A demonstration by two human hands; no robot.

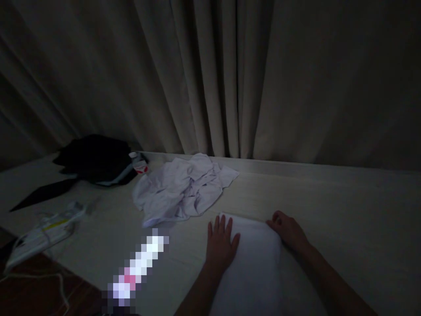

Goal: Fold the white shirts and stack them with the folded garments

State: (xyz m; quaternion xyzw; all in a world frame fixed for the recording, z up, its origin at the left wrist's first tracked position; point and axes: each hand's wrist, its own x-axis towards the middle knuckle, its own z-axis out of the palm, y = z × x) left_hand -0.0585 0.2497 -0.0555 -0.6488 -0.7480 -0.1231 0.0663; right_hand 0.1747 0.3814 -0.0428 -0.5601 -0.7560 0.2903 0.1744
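Note:
A white cloth (251, 267), folded into a long narrow shape, lies in front of me on the pale surface and runs out of view at the bottom. My left hand (221, 245) rests flat on its far left corner with the fingers spread. At the far right corner, my right hand (287, 229) has its fingers curled in and pinches the edge of the same cloth. Beyond my left hand is a crumpled whitish garment (187, 188), touched by neither hand.
Dark folded fabric (95, 158) is piled at the back left, beside a small red-and-white item (140, 164). A white power strip or packet with cords (55, 228) lies at the left edge. A bright pixelated strip (141, 265) sits nearer. Curtains (217, 79) hang behind.

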